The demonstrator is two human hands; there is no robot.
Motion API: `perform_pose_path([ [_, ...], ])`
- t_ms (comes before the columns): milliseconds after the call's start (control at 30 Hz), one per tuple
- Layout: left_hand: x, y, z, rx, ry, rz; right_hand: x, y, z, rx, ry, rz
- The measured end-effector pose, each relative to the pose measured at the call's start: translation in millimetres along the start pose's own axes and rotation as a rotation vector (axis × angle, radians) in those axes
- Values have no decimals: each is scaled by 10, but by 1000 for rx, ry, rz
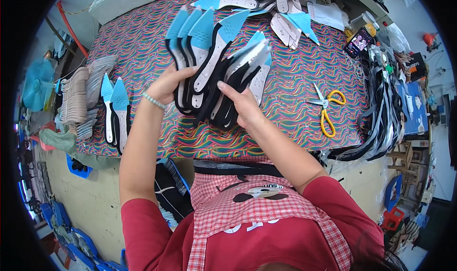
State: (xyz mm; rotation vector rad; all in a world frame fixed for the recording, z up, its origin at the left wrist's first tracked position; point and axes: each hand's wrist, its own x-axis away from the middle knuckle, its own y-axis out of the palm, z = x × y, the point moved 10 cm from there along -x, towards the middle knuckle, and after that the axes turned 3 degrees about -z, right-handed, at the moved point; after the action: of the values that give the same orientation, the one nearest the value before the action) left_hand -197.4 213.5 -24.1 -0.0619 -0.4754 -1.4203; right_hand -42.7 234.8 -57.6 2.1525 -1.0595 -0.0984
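Over the near middle of the table, both my hands hold flat, curved pieces, white with blue pointed tips and black edging. My left hand (172, 81) is closed round the lower part of a fanned bunch of blue-tipped pieces (200, 38), its thumb across the front. My right hand (245, 105), closed too, grips a blurred stack of black-edged pieces (233, 88) just right of that bunch, thumb on its face. The two bunches touch and overlap. Behind the right stack, another blue-tipped piece (260, 80) shows in part.
On the patterned table (295, 66), yellow-handled scissors (326, 109) lie open to the right. More blue-tipped pieces (120, 110) lie at left, beside stacked beige pieces (75, 95). A pile of pieces (285, 28) is at the back. Black strips (381, 114) hang at the right edge, near a phone (358, 42).
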Motion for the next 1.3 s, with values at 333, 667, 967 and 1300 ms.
perform_pose_path([
  [333,983,-246,-25,-252,205,314,128,418,168,249,-38,-141],
  [667,976,816,278,-760,456,186,914,-232,-220,462,-165,108],
  [967,494,310,24,-712,369,349,422,-189,225,260,-43,49],
  [1300,843,51,-343,-157,345,259,387,320,238,368,68,-173],
])
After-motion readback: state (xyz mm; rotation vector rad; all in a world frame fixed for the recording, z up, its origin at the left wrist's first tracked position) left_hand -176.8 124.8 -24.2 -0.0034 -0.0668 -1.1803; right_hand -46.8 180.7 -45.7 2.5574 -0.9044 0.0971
